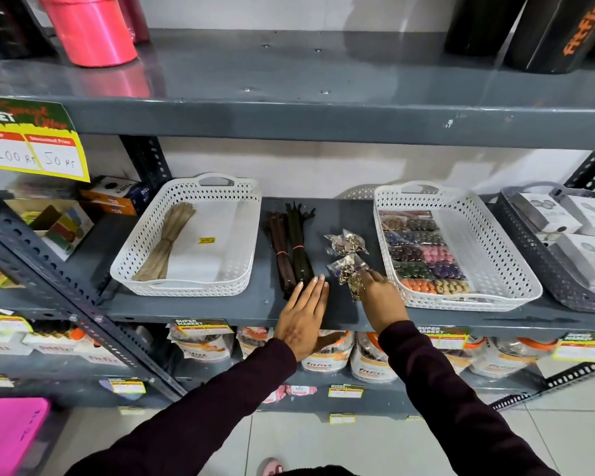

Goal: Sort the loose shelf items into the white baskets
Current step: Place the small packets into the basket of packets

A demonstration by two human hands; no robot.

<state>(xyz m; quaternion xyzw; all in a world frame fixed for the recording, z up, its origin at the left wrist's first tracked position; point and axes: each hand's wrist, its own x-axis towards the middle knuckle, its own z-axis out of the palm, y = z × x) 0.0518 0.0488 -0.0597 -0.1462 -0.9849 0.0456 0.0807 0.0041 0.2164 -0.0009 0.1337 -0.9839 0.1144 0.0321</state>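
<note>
Two white baskets stand on the grey shelf. The left basket [186,280] holds a tan zipper bundle [167,245]. The right basket [516,269] holds packets of coloured buttons [423,255]. Between them lie a brown zipper bundle [282,255], a black zipper bundle [299,245] and clear packets of metal buttons [347,242]. My left hand [304,314] lies flat, fingers extended, its tips touching the near ends of the dark bundles. My right hand [380,297] pinches the nearest button packet [349,269].
A grey basket [536,262] with white boxes stands at the right. Small boxes [117,197] sit left of the left basket. The upper shelf [323,121] overhangs. Pouches fill the lower shelf [330,359].
</note>
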